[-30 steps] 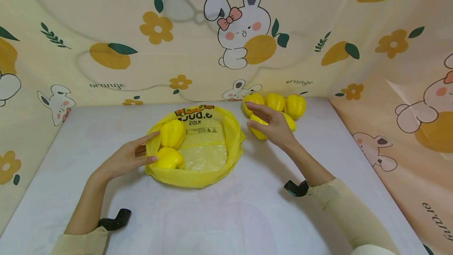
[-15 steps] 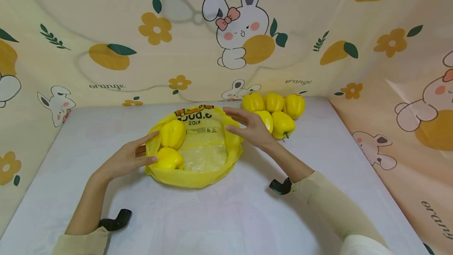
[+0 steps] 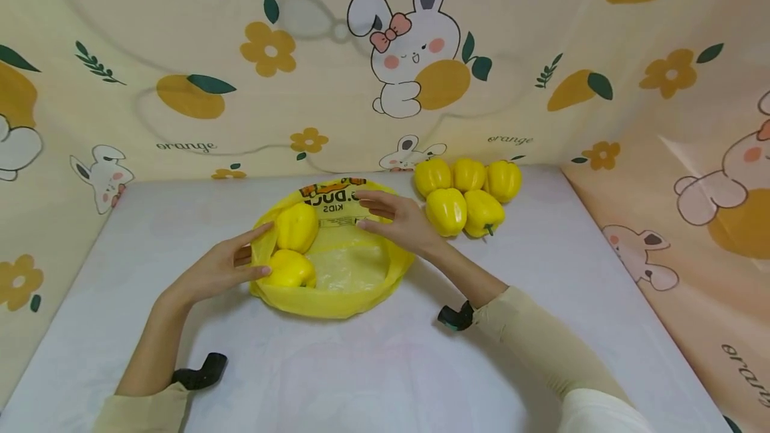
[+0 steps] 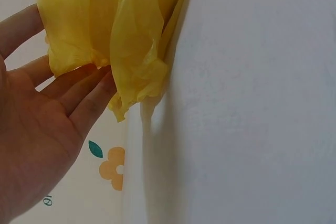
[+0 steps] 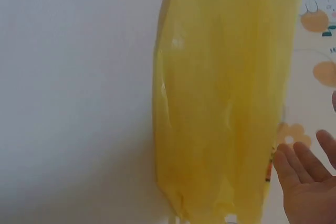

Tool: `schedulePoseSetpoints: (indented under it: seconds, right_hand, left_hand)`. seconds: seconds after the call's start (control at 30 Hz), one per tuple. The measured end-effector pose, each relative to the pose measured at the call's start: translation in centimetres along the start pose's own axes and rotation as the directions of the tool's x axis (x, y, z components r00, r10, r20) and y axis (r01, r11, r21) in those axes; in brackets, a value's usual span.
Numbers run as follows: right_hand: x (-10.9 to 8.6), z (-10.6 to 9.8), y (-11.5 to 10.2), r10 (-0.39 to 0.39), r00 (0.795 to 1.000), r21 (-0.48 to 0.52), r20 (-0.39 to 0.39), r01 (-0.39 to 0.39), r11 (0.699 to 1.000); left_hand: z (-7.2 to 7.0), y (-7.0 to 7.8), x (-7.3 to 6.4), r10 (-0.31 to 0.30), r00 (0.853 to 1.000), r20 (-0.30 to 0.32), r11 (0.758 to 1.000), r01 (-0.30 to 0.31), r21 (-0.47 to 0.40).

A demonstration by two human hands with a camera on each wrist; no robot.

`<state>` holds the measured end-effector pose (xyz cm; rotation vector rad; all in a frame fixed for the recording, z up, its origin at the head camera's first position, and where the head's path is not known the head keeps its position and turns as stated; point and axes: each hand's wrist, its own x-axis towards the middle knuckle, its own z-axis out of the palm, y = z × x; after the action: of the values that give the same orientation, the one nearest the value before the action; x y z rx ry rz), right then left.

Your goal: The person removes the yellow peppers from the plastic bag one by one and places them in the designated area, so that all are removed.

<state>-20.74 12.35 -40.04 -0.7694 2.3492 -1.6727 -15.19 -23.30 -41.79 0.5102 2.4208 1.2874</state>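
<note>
A round-mouthed yellow plastic bag (image 3: 337, 303) stands on the table in the head view, its rim folded outward. Inside it, at the left, lie two yellow bell peppers, one behind (image 3: 297, 227) and one in front (image 3: 292, 269). My left hand (image 3: 210, 272) holds the bag's left rim, with thumb and index fingertips over the edge; in the left wrist view its other fingers lie against the outside of the bag (image 4: 136, 35). My right hand (image 3: 400, 222) is over the bag's right side, fingers extended, holding nothing. The right wrist view shows these fingers (image 5: 299, 163) apart beside the bag.
Several yellow bell peppers (image 3: 446, 212) sit in two rows at the back right of the white table (image 3: 373, 379). Printed cloth (image 3: 325, 99) with rabbits and oranges walls the back and sides. A black wrist mount (image 3: 456, 317) juts from the right sleeve.
My right hand has moved left, from over the group of peppers to over the bag, and those peppers are now uncovered. The left hand stays at the bag's rim.
</note>
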Motion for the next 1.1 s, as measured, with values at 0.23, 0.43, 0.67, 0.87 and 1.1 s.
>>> schedulePoseSetpoints:
  seconds: [0.23,0.43,0.67,0.87,1.1]
  right_hand:
    - [0.7,1.5,0.4,0.0,0.999,-0.01,0.036,0.0,1.0]
    - [1.9,3.0,0.5,0.001,0.998,0.014,0.068,-0.002,1.0]
    - [2.9,4.4,0.3,0.076,0.994,-0.029,0.076,-0.074,0.997]
    - [3.5,5.6,0.5,0.148,0.983,-0.035,0.106,-0.146,0.989]
    - [4.2,6.8,0.9,0.183,0.974,-0.066,0.136,-0.175,0.982]
  left_hand:
    - [-0.1,0.0,0.0,-0.006,1.0,-0.003,1.0,0.006,0.016]
    - [-0.1,0.1,0.1,-0.008,1.0,-0.007,1.0,0.008,0.023]
    - [-0.1,0.1,0.2,0.003,1.0,-0.01,1.0,-0.003,0.022]
    - [0.0,0.1,0.1,-0.002,1.0,-0.011,1.0,0.002,0.022]
    - [0.0,0.3,0.1,-0.007,1.0,-0.011,1.0,0.008,0.02]
